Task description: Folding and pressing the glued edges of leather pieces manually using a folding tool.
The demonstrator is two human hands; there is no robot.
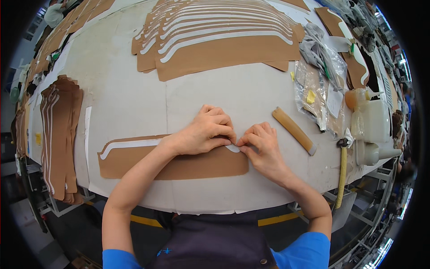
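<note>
pale worktable [134, 103] filling most of the frame, with a factory floor and metal racks showing along the lower and right rim.

item: long brown cut piece [179, 165], lying flat just below centre, with a white strip [130, 143] running along its upper edge.

left hand [207, 132]: lying palm down over the right end of the strip, fingers curled narrow and pressing it onto the brown piece.

right hand [262, 145]: fingertips pinching narrow at the rounded tip of the strip, touching the left hand's fingertips.

handling note, as a judgement: the strip is probably seating best when one hand is anchoring the part already laid and the other is smoothing the tip outward along the curved edge, keeping it level with the edge and free of wrinkles.

nearby stock: fanned stack of brown pieces with white strips [215, 40] at upper centre; second stack [60, 134] at the left edge.

tools: tan flat stick [293, 130] lying right of the hands; hammer with a yellowish handle [342, 172] hanging over the table's right edge.

packages: clear crinkled plastic bags [320, 85] at upper right, holding small yellow and white slips too small to tell apart; pale translucent bottle [374, 119] with a nozzle bottle [376, 153] just below it at the right edge; orange round thing [350, 99] beside the bottle.

labels and signs: none readable in view.
</note>
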